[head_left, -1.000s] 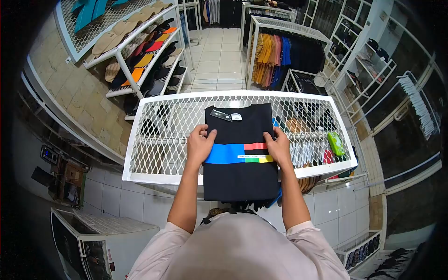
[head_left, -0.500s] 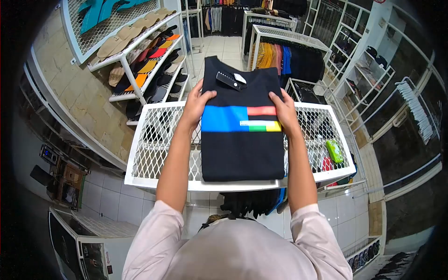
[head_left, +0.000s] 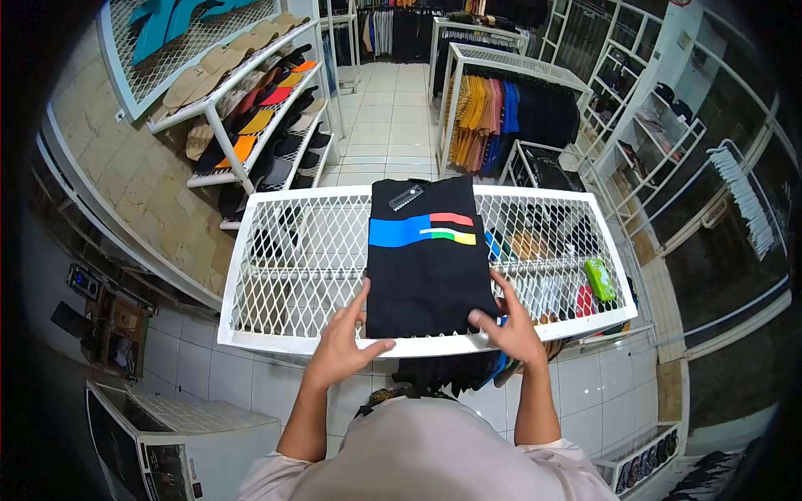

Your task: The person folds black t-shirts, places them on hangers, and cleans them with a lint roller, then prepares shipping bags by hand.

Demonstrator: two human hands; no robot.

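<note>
A folded black T-shirt (head_left: 426, 284) lies flat on the white mesh table (head_left: 301, 242), its neck end away from me. Across its chest runs a blue, red, green and yellow print, and a dark tag (head_left: 407, 198) rests near the collar. My left hand (head_left: 341, 342) is at the shirt's near left corner, fingers apart and thumb stretched inward. Beside the near right corner, my right hand (head_left: 511, 326) has its fingers spread, with the thumb at the shirt's edge. Whether either hand touches the cloth is hard to tell.
A bright green packet (head_left: 599, 280) lies on the table's right side. Tiered shelves of caps (head_left: 251, 125) stand at the left. Beyond the table is a rack of hanging shirts (head_left: 484, 117). More garments hang beneath the table's near edge.
The shirt has gone from being held up in both hands to lying on the mesh table. Both hands have let go of its sides and come back toward me to its near corners.
</note>
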